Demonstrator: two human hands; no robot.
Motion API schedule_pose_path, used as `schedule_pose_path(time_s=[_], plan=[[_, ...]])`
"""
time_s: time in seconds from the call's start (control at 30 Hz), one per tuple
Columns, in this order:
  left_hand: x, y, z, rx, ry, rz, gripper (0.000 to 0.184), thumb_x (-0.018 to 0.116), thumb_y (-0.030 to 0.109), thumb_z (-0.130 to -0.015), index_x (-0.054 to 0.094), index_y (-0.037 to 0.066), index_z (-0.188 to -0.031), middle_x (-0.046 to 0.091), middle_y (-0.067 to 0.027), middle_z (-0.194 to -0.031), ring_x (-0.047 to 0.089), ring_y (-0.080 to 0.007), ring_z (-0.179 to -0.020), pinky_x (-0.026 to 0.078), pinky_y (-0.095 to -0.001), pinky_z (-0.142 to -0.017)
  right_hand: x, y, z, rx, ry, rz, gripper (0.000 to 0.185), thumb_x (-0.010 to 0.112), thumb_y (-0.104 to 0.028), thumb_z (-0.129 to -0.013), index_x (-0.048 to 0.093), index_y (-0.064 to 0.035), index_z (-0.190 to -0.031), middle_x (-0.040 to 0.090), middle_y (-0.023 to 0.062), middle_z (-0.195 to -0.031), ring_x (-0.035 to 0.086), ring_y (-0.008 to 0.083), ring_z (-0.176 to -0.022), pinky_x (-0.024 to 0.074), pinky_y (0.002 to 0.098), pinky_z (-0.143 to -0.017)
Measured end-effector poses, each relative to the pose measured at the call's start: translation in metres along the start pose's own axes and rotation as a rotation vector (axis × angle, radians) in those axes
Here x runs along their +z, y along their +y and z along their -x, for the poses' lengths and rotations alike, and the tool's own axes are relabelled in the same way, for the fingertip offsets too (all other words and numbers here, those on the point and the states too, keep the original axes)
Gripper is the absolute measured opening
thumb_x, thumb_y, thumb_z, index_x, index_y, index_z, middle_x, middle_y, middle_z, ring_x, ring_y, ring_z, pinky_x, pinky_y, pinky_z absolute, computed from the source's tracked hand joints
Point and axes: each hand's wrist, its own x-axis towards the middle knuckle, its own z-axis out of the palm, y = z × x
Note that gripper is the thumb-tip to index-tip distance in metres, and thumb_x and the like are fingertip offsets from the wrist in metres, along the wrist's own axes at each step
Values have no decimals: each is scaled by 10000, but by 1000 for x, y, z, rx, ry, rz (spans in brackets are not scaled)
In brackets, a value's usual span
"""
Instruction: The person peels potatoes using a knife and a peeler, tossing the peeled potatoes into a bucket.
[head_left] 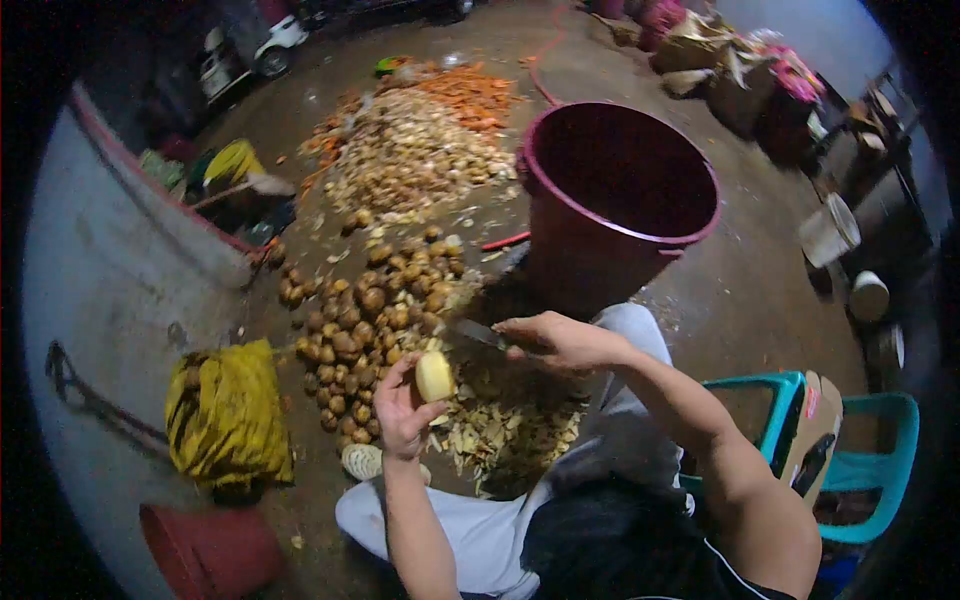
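Note:
My left hand [403,412] grips a pale yellow, peeled potato [434,377] between thumb and fingers. To the right and slightly above it, my right hand [562,340] is closed around a knife [482,333], its dark blade pointing left towards the potato but apart from it. Beyond my left hand lies a pile of unpeeled brown potatoes [372,300] on the floor. Pale peelings [490,432] are scattered below the knife, between my legs.
A large maroon bin [560,230] stands ahead. Behind the potatoes are a pale heap [410,150] and orange peelings [475,95]. A yellow sack [228,415] and red bucket [212,550] sit left; teal plastic chairs [880,465] right. Sacks [745,90] line the far right wall.

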Motion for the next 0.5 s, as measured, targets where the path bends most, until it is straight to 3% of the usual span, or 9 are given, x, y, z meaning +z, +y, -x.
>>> schedule_pose_path(time_s=[0.03,0.1,0.13,0.17,0.27,0.3,0.37,0.5], plan=[[-1,4,4,13,1,-1,706,746,-65,-627,471,-43,-1277,571,-137,-1213,571,-244,-1131,475,-376,-969,10,-4,-16,-22,-30,-6,534,648,-351,-875,521,44,-1212,632,253,-910,638,312,-830,489,417,-731],[-12,7,9,-16,-13,-22,706,758,-29,-635,472,-46,-1281,585,-139,-1200,584,-232,-1109,473,-358,-963,26,-22,-44,114,-124,-19,614,675,-495,-826,582,57,-1077,621,243,-772,624,320,-731,476,425,-670],[-13,9,11,13,-18,9,705,762,-2,-640,476,-45,-1284,597,-138,-1187,595,-222,-1088,472,-344,-957,37,-23,-53,99,-110,-16,754,730,-592,-721,567,88,-1002,607,223,-776,606,316,-721,459,412,-647],[-13,14,13,13,-17,69,691,765,5,-636,492,-49,-1269,604,-134,-1177,604,-221,-1073,474,-346,-955,44,-24,-60,88,-133,-21,754,730,-592,-721,567,88,-1002,607,223,-776,606,316,-721,459,412,-647],[-23,16,15,65,-23,49,676,765,5,-635,506,-53,-1256,610,-134,-1176,606,-215,-1072,476,-344,-950,64,-20,-74,-35,-77,22,826,809,-612,-571,581,83,-955,562,203,-661,553,298,-588,434,400,-562],[-25,17,16,63,-24,70,676,777,12,-636,510,-53,-1254,612,-134,-1174,607,-212,-1071,477,-343,-948,68,-19,-78,-41,-87,14,826,809,-612,-571,581,83,-955,562,203,-661,553,298,-588,434,400,-562],[-28,16,19,50,-17,92,676,789,18,-638,514,-53,-1251,615,-134,-1173,608,-208,-1070,478,-342,-945,73,-15,-79,-55,-66,-6,793,798,-649,-553,575,69,-805,555,208,-612,591,330,-579,446,422,-565],[-25,15,14,73,-34,56,702,842,71,-646,514,-46,-1255,618,-124,-1173,611,-203,-1064,478,-342,-947,78,-15,-81,-123,-52,-7,793,795,-664,-540,563,61,-763,538,203,-586,570,335,-540,441,420,-544]])
